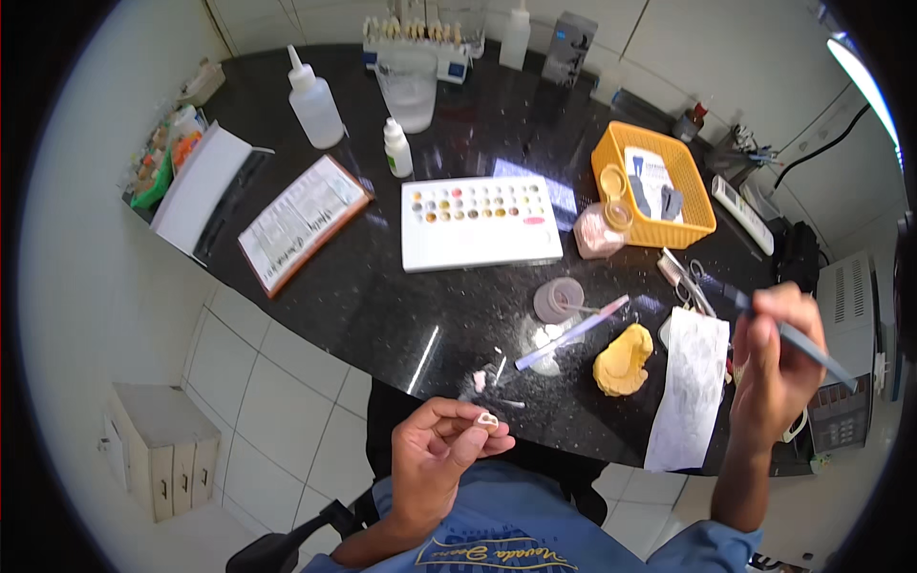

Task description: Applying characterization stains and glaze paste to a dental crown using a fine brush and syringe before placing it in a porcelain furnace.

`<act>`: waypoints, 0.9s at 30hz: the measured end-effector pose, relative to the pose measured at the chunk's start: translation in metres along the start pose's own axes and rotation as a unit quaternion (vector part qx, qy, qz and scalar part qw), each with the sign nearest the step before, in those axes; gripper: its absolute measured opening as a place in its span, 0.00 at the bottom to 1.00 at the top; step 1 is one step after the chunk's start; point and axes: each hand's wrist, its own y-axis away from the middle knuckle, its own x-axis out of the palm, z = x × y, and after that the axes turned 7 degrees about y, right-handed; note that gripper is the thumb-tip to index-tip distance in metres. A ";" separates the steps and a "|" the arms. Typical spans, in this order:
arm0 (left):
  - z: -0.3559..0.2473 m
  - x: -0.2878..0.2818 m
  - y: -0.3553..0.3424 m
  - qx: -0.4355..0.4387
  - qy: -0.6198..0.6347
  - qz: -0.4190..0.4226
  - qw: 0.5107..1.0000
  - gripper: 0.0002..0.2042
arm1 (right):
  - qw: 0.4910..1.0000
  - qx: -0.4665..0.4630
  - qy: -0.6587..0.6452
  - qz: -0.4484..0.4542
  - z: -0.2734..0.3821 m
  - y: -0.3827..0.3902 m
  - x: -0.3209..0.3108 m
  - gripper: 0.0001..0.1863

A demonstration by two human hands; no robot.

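Near the front edge of the black counter point(401, 334), my left hand point(435, 458) pinches a small whitish tooth-like piece point(487, 421) between thumb and fingers. Over at the right, my raised right hand point(778, 368) is closed around a slim dark grey stick-like tool point(817, 353), whose exact kind I cannot make out. A yellow plaster dental cast point(624, 361) lies between my two hands. Left of it, a pale purple strip point(573, 332) rests across white powder, beside a small clear cup point(558, 300). Crumpled white paper point(690, 387) lies beside my right hand.
A white palette case point(478, 250) with coloured dots sits mid-counter. Behind it stand a dropper bottle point(397, 149), a squeeze bottle point(315, 107) and a clear beaker point(409, 95). A jar of pink powder point(600, 232) touches a yellow basket point(693, 210); scissors point(690, 282) lie nearby.
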 end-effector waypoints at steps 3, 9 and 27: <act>-0.004 -0.007 -0.001 0.005 0.000 -0.008 1.000 0.06 | 0.999 -0.002 -0.038 0.036 -0.002 -0.067 0.027 0.10; -0.013 -0.019 -0.002 -0.013 -0.002 -0.021 1.000 0.05 | 0.983 -0.124 0.087 0.107 -0.009 -0.186 0.146 0.13; -0.003 0.006 0.006 0.015 -0.133 -0.057 0.989 0.04 | 0.994 -0.051 0.055 0.080 0.005 -0.144 0.107 0.08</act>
